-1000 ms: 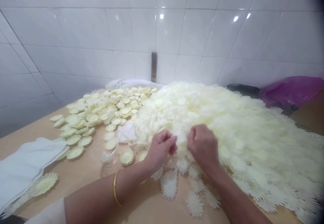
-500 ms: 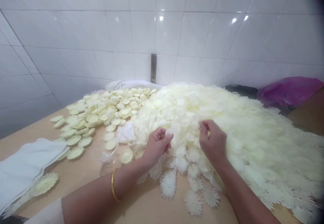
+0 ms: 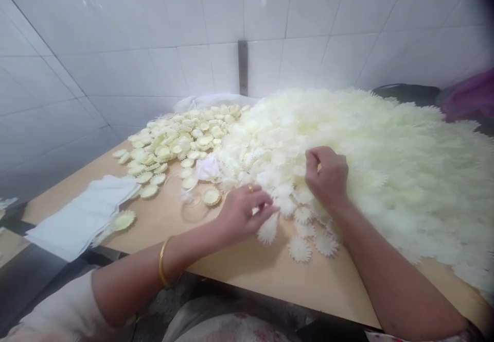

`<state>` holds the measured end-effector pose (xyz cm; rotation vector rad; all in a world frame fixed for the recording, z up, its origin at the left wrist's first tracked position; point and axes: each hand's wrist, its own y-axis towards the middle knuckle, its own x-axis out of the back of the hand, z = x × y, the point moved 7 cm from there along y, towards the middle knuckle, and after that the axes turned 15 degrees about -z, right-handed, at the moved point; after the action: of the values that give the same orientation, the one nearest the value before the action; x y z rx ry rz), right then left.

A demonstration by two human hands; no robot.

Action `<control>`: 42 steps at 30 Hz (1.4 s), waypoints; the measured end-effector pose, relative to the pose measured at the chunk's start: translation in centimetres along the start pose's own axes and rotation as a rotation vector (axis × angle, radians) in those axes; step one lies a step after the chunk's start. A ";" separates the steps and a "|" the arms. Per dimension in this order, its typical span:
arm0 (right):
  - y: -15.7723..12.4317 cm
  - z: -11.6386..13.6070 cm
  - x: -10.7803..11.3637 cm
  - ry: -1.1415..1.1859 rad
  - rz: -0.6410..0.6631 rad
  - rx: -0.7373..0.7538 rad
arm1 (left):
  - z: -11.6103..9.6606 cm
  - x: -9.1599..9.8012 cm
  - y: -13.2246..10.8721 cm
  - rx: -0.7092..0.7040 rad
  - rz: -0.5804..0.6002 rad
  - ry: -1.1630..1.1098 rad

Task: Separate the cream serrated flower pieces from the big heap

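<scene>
Your view tips lower than half a second ago, so the metal strip (image 3: 243,69) on the wall (image 3: 127,28) stands higher and the near edge of the table (image 3: 250,267) now shows, with your patterned clothing (image 3: 235,326) below it. Your left hand (image 3: 245,213) has come closer to that edge, and its fingertips now cover the far end of the oval white piece (image 3: 267,234), which lay clear of it before. Its grip looks slack, index and thumb parted. Your right hand (image 3: 327,177) remains at the front of the big mound of toothed white pieces (image 3: 339,125), curled inward; its fingertips are hidden, so you cannot tell whether it grasps a piece. Loose toothed discs (image 3: 300,249) lie between the two hands, toward you. Your clearest room is the bare strip in front of these discs, running along the near edge below your left forearm. On the left, the white sheets (image 3: 83,216) reach out over the front edge, with a narrow bare patch between them and the small cupped discs (image 3: 165,146). To your right, the mound crowds the surface, and your right forearm crosses the edge near its corner.
</scene>
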<state>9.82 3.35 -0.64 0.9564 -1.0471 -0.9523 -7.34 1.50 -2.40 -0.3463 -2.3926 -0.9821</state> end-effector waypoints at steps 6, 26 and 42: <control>0.1 0.5 0.1 0.016 -0.001 0.000 | -0.5 -1.1 -4.6 -0.256 0.193 0.261; -0.6 1.2 0.1 0.059 -0.015 0.086 | 2.8 4.3 1.1 0.056 -0.244 0.226; -1.0 3.0 0.2 0.127 -0.009 0.154 | 3.7 3.2 -2.7 -0.159 -0.077 0.511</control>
<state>6.77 2.39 -0.85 1.1347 -1.0200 -0.8153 -12.51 2.28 -4.38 -0.0465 -1.8828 -1.1401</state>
